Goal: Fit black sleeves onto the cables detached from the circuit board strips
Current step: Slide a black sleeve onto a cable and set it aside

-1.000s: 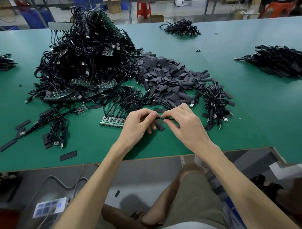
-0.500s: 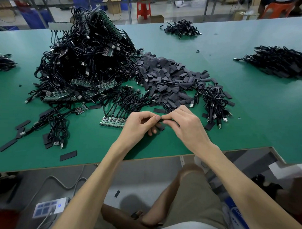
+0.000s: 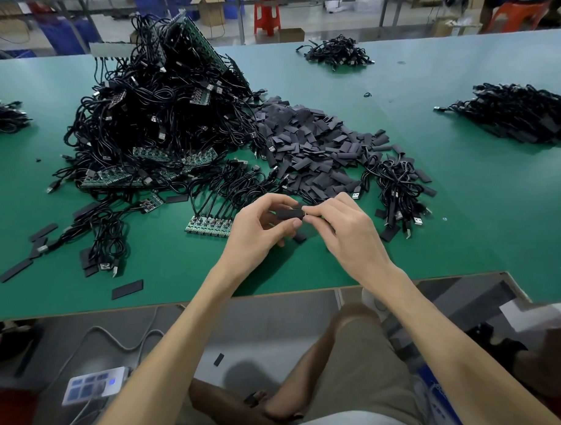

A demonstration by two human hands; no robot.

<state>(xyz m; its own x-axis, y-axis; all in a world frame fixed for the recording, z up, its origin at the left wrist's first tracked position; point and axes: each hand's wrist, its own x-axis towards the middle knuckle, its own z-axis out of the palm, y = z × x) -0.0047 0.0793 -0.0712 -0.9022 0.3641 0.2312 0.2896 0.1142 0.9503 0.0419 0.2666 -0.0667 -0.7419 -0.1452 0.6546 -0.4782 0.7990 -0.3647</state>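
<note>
- We look across a wide green table point(image 3: 463, 218) with a pale wooden edge; its near side has a cut-out at the right.
- Beyond the table is a workshop floor with blue crates point(image 3: 66, 36), an open cardboard box point(image 3: 210, 6), a red stool point(image 3: 266, 16) and an orange chair point(image 3: 515, 15).
- On the left half of the table stands a tall heap of black cables point(image 3: 155, 119), tangled with green circuit board strips.
- Touching that heap on its right is a flat pile of black sleeves point(image 3: 313, 150).
- A long cable bundle point(image 3: 530, 116) lies well apart at the right, and a small one point(image 3: 337, 53) near the far edge.
- A knot of cables with USB plugs point(image 3: 397, 187) lies just right of the sleeve pile.
- One short circuit board strip point(image 3: 208, 225), its cables attached, lies just left of our hands.
- Our left hand point(image 3: 259, 230) hovers over the near table, thumb and curled fingers pinching a black sleeve point(image 3: 288, 214) held level.
- Our right hand point(image 3: 351, 234), fingers curled, pinches a cable end point(image 3: 306, 215) at the sleeve's right mouth; how far in it sits, we cannot tell.
- Loose sleeves point(image 3: 127, 289) are scattered along the near left edge.
- Under the table a white power strip point(image 3: 96, 385) rests on the grey floor.
</note>
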